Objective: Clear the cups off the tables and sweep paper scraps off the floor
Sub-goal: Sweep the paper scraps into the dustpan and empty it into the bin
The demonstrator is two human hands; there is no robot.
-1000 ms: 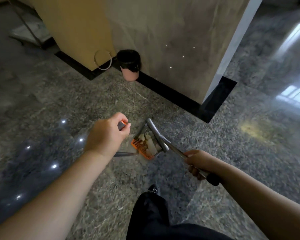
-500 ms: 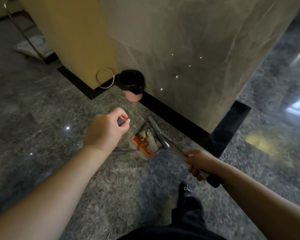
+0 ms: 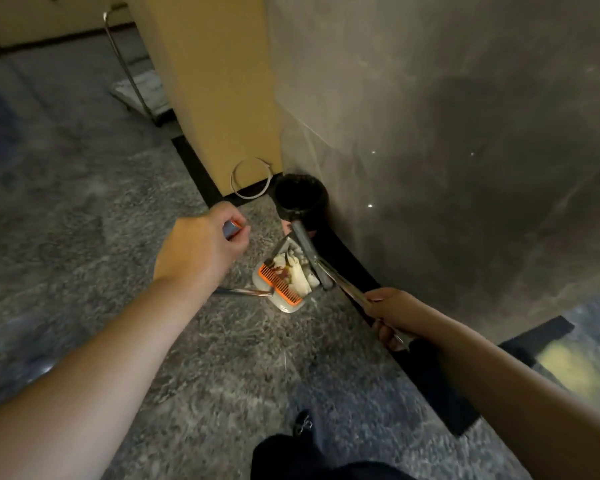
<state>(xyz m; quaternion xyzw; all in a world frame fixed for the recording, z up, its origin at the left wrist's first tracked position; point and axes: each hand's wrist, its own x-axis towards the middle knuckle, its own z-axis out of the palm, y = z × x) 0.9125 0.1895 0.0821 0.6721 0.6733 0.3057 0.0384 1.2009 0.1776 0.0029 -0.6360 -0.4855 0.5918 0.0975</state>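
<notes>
a metal-framed trolley (image 3: 137,93) is standing far back on the left, on the speckled, polished grey stone floor (image 3: 84,237). the left hand (image 3: 201,249) is hovering over that floor with its fingers curled tight round a grey, orange-tipped broom handle (image 3: 232,228), whose thin shiny shaft is showing again below the wrist. a thin ring of wire (image 3: 252,178) is leaning against the matte yellow wall (image 3: 219,98). just right of it, a round bin (image 3: 300,199) lined with a black bag is sitting in the corner, its pink base peeking out below. the dustpan (image 3: 284,280), pale and boxy with an orange comb edge, is hanging near the bin's foot, holding crumpled white paper scraps (image 3: 297,271) and some darker bits. its tubular metal handle (image 3: 329,271) is running down to the right hand (image 3: 400,315), whose fingers are wrapping round it. behind is a glossy veined marble wall with a black skirting. a dark trouser leg and shoe (image 3: 303,424) are showing at the bottom.

compared with half a second ago, the bin and walls are looming larger and nearer, the dustpan is now overlapping the bin's base, and the black end of the handle is no longer showing past the right hand.
</notes>
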